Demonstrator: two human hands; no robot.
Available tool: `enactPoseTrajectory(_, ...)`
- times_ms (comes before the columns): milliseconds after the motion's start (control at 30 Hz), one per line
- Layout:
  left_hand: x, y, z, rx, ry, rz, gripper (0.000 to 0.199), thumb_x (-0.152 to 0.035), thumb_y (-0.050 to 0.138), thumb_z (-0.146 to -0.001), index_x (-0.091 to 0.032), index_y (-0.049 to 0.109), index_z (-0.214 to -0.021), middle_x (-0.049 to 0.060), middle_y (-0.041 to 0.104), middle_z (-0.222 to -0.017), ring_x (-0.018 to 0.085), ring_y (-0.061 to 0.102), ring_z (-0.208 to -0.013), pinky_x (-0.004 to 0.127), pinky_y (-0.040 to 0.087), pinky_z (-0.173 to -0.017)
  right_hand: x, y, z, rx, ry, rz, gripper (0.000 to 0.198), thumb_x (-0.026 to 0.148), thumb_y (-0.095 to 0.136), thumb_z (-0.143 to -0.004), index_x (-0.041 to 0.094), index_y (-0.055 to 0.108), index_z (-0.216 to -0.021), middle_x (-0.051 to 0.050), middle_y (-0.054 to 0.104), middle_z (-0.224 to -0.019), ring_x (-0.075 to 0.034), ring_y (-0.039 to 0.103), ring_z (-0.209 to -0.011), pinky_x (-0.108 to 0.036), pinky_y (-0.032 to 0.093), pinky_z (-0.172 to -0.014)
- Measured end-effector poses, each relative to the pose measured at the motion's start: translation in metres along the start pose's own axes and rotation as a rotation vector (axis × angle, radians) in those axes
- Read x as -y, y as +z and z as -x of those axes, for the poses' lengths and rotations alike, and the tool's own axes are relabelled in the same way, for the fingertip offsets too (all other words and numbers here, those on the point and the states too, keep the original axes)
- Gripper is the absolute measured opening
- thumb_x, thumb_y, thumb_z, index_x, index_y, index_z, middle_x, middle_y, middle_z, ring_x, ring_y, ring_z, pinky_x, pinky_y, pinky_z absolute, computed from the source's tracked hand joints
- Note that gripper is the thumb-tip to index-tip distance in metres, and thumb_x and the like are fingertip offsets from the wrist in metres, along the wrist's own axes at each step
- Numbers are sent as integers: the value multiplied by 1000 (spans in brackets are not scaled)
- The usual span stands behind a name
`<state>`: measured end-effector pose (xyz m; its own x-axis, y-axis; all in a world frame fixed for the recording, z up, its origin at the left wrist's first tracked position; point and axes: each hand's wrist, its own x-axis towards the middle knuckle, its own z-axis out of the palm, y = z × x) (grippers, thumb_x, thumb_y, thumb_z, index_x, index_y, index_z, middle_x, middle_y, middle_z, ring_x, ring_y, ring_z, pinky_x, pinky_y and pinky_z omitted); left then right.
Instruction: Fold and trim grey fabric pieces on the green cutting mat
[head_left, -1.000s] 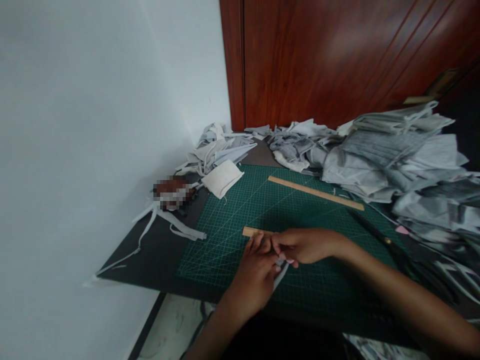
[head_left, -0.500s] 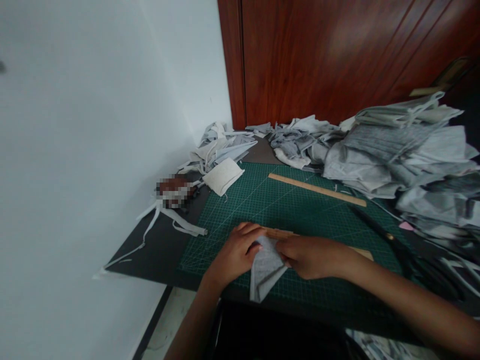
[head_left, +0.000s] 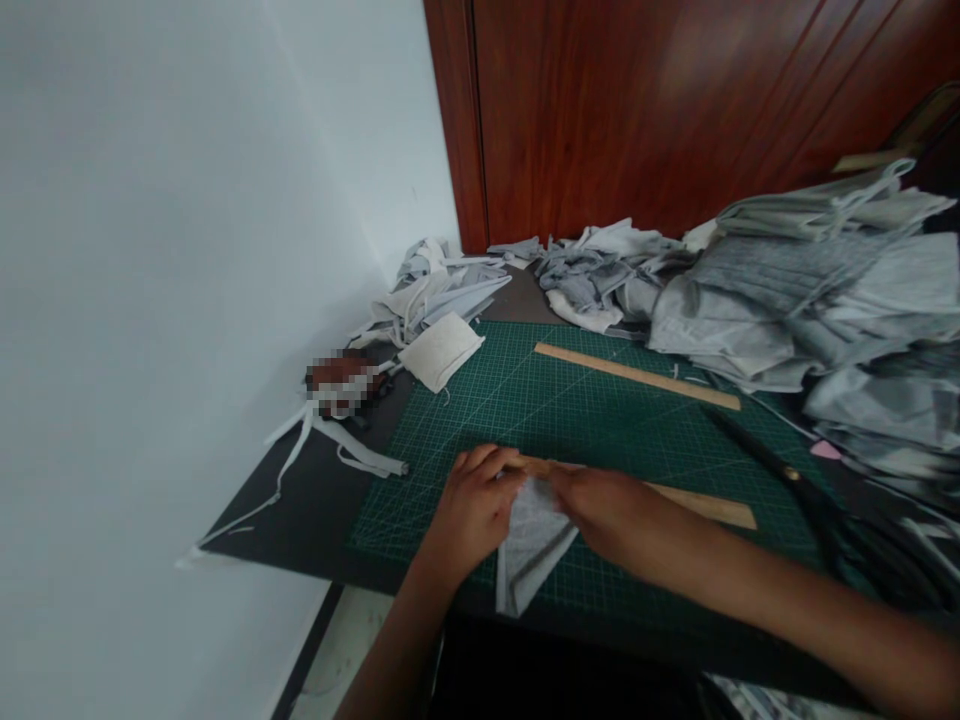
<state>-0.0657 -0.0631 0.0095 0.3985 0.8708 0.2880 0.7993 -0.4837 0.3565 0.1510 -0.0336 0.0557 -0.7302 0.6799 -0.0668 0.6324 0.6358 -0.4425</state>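
A small piece of grey fabric (head_left: 534,545) lies at the near edge of the green cutting mat (head_left: 450,425), one corner hanging toward me. Across its top runs a wooden ruler (head_left: 709,505), partly covered by my hands. My left hand (head_left: 474,510) is closed at the fabric's left side, fingers bent over the ruler and thumb near the cloth. From the right, my right hand (head_left: 600,510) pinches the fabric's upper edge against the ruler. Its fingertips are partly hidden.
Farther up the mat lies a second wooden ruler (head_left: 637,376). Black scissors (head_left: 795,480) rest at the right. A big pile of grey fabric (head_left: 780,290) stands behind them, more scraps (head_left: 435,290) and a cream cloth piece (head_left: 442,350) at the left, beside the white wall (head_left: 187,250).
My right hand has shifted slightly up and left along the fabric's top edge, closer to my left hand. More of the near ruler shows at the right. The view has tilted slightly.
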Motion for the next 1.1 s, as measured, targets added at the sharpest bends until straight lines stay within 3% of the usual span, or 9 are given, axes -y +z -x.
enactPoseTrajectory(67, -1, -1, -1, 19, -7, 17, 29, -6, 56, -94, -24, 71, -110, 3, 68, -125, 24, 55, -121, 43, 45, -100, 1, 7, -3, -54, 43, 82, 43, 2, 48, -93, 17, 63, -129, -10, 78, -105, -22, 75, -90, -28, 53, -73)
enactPoseTrajectory(200, -2, -3, -2, 27, -14, 29, 29, -6, 56, -94, -24, 70, -112, 3, 67, -125, 24, 54, -121, 43, 43, -100, 4, 19, -7, -21, 144, 322, 21, 10, 52, -98, 12, 68, -111, -11, 78, -91, -26, 77, -76, -30, 54, -60)
enactPoseTrajectory(400, -1, -4, -3, 71, -26, -5, 34, -5, 52, -94, -24, 67, -118, 3, 66, -130, 25, 53, -125, 45, 42, -100, 4, 35, -1, -17, 168, 565, 42, 4, 55, -96, 2, 60, -138, -20, 79, -95, -25, 78, -69, -28, 56, -52)
enactPoseTrajectory(633, -1, 0, -4, 28, -46, -50, 24, -14, 51, -100, -22, 66, -117, 5, 68, -128, 25, 54, -122, 45, 45, -102, 2, 30, -2, 61, 259, 547, 45, -4, 51, -93, 1, 63, -136, -22, 79, -101, -25, 79, -77, -26, 61, -55)
enactPoseTrajectory(833, 7, 6, -1, -174, -234, -174, 33, -19, 59, -95, -20, 64, -128, 10, 63, -133, 32, 54, -123, 52, 46, -104, 2, 27, -4, 121, 288, 500, 47, -5, 49, -92, 2, 61, -137, -19, 79, -100, -26, 80, -78, -30, 64, -58)
enactPoseTrajectory(1100, 11, 2, -2, -102, -301, -100, 28, -18, 62, -92, -26, 71, -117, 5, 68, -128, 30, 57, -119, 54, 47, -99, -2, 35, -3, 63, 259, 548, 49, -8, 52, -87, 4, 64, -133, -18, 79, -95, -25, 79, -75, -28, 62, -54)
